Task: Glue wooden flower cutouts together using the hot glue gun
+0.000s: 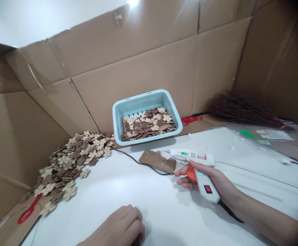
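My right hand [210, 181] is closed round the handle of a white glue gun [196, 164] with an orange trigger and a red switch. Its nozzle points left, close above a brown cardboard piece [157, 160] lying on the white table [128, 188]. My left hand [120, 225] rests on the table at the bottom edge, its fingers curled under, nothing visible in it. A light blue basket [174, 114] holding brown and cream wooden flower cut-outs stands behind the cardboard piece.
A heap of the same flower cut-outs [72, 160] spreads at the left. Red scissors [28, 212] lie at the lower left, another red pair [191, 119] beside the basket. A bundle of dark twigs [243, 109] lies at the right. Cardboard walls [149, 65] surround the table. A black cord [135, 160] crosses it.
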A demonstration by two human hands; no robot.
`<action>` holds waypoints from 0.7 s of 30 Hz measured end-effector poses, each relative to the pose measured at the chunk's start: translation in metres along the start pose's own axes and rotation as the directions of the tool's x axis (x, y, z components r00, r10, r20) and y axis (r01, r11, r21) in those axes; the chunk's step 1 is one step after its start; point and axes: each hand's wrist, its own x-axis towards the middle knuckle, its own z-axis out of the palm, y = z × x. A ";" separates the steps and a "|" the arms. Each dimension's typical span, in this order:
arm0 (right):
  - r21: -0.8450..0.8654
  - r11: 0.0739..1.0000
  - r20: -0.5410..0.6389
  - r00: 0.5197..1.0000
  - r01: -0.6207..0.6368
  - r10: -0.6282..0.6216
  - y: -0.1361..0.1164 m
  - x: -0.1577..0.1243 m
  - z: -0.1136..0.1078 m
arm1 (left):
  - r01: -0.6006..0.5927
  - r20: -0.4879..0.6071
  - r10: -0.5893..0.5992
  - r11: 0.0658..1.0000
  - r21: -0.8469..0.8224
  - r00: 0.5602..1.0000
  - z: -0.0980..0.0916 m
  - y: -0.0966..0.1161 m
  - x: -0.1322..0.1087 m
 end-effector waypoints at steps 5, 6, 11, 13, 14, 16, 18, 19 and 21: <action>0.051 0.998 0.059 0.998 0.022 -0.025 0.000 0.003 -0.003 | 0.006 -0.137 0.017 0.987 0.163 0.990 0.006 -0.002 -0.007; 0.057 0.998 0.069 0.997 0.026 -0.029 0.000 0.002 -0.003 | -0.001 -0.178 0.036 0.982 0.191 0.983 0.008 -0.004 -0.009; 0.125 0.992 0.156 0.987 0.028 -0.048 0.000 0.000 -0.005 | 0.088 -0.264 -0.056 0.990 0.108 0.963 0.015 -0.013 -0.017; 0.163 0.987 0.208 0.977 0.017 -0.052 0.000 0.000 -0.007 | 0.173 -0.233 -0.162 0.985 0.025 0.959 0.014 -0.016 -0.019; 0.181 0.983 0.235 0.971 0.010 -0.053 0.000 0.001 -0.007 | 0.220 -0.203 -0.219 0.975 -0.020 0.954 0.013 -0.016 -0.020; 0.209 0.978 0.276 0.959 -0.004 -0.055 -0.001 0.001 -0.008 | 0.298 -0.139 -0.312 0.948 -0.117 0.940 0.008 -0.016 -0.020; 0.221 0.975 0.289 0.956 -0.012 -0.054 -0.002 0.002 -0.008 | 0.319 -0.091 -0.346 0.921 -0.224 0.934 0.001 -0.013 -0.019; 0.222 0.975 0.290 0.955 -0.011 -0.055 -0.003 0.003 -0.008 | 0.317 -0.083 -0.352 0.906 -0.280 0.932 -0.003 -0.010 -0.019; 0.221 0.975 0.282 0.958 -0.006 -0.058 -0.003 0.003 -0.008 | 0.333 -0.093 -0.393 0.865 -0.376 0.915 -0.013 -0.008 -0.018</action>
